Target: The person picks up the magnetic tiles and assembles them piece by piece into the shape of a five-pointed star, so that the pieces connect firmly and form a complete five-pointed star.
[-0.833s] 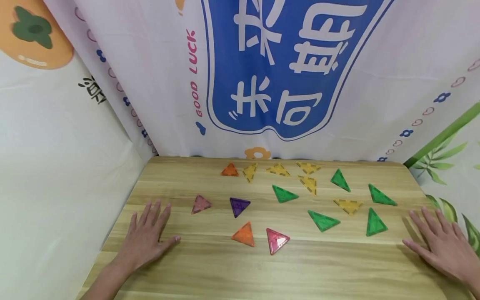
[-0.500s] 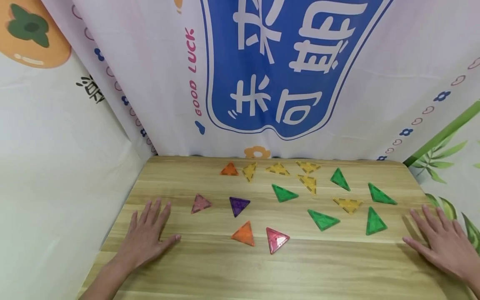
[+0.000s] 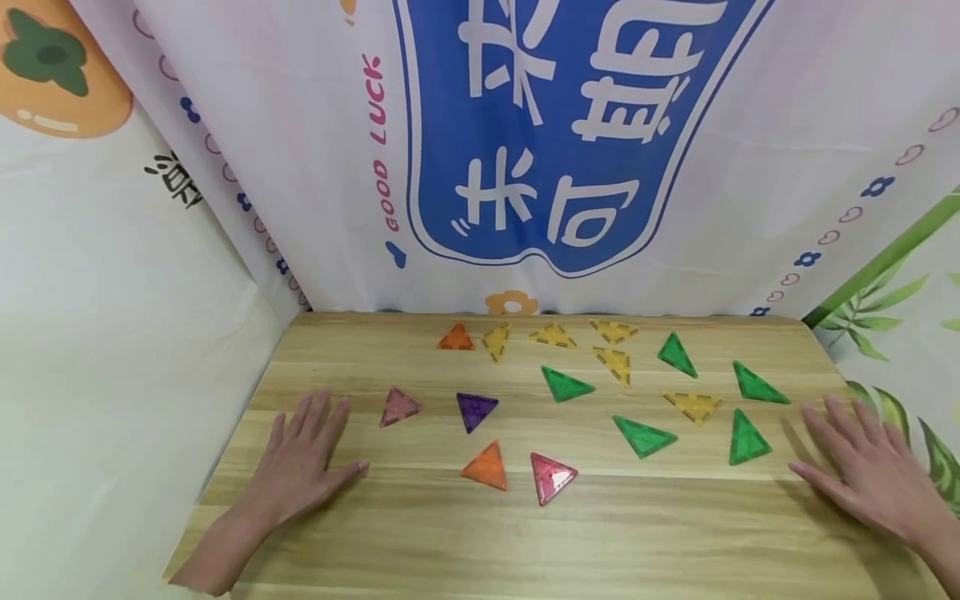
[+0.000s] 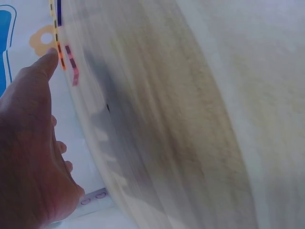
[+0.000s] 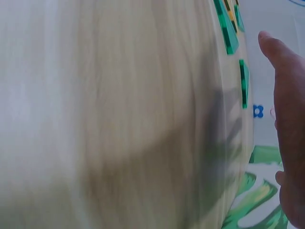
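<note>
My left hand (image 3: 303, 462) hovers over the left side of the wooden table, fingers spread, holding nothing. Nearest to it lies a pink triangular magnetic tile (image 3: 399, 407), with a purple tile (image 3: 476, 411) further right. An orange tile (image 3: 487, 467) and a red tile (image 3: 552, 478) lie nearer the front. Over the right edge, my right hand (image 3: 870, 462) is likewise spread and holds nothing. A green triangular tile (image 3: 747, 439) is closest to it, and several more green tiles lie around. In the left wrist view, the thumb (image 4: 45, 67) stands above the tabletop, which carries the hand's shadow.
Along the back of the wooden table (image 3: 600, 542) lie another orange tile (image 3: 456, 337) and several yellow tiles (image 3: 553, 336). A printed curtain (image 3: 337, 208) hangs right behind the table's back edge. White cloth (image 3: 112, 333) borders the left side.
Both hands have shifted slightly: the left a little to the right, the right a little left and up. The head view has moved slightly. The tiles lie as before.
</note>
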Demonstrator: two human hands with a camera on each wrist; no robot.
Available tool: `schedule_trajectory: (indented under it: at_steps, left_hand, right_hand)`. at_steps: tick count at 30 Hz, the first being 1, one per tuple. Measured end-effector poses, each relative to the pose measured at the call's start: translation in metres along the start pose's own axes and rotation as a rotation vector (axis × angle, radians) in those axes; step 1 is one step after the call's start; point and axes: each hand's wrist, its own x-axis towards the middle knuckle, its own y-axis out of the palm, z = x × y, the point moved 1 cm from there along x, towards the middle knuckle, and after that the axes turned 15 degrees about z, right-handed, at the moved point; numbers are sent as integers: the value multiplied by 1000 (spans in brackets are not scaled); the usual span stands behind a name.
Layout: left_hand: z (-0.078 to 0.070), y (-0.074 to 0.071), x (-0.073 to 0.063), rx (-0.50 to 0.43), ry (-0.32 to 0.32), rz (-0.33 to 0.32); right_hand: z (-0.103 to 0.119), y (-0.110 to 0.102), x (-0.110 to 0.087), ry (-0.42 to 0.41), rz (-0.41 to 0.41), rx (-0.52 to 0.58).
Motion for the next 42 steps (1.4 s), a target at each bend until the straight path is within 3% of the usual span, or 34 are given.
schedule_trajectory:
  at_steps: [11, 19, 32, 37, 42]
  left_hand:
    - [-13, 1, 24, -47, 34, 11]
    - [-19, 2, 44, -9, 66, 23]
    - [-24, -10, 70, -82, 148, 54]
    - [-22, -15, 79, -115, 168, 91]
    - [-18, -17, 83, -149, 202, 73]
  right_hand:
    - [32, -18, 28, -152, -43, 7]
    - [68, -33, 61, -286, -102, -4]
    - [138, -47, 117, -434, -95, 13]
    - [175, -49, 141, -505, -90, 12]
    - [212, -48, 162, -563, -78, 39]
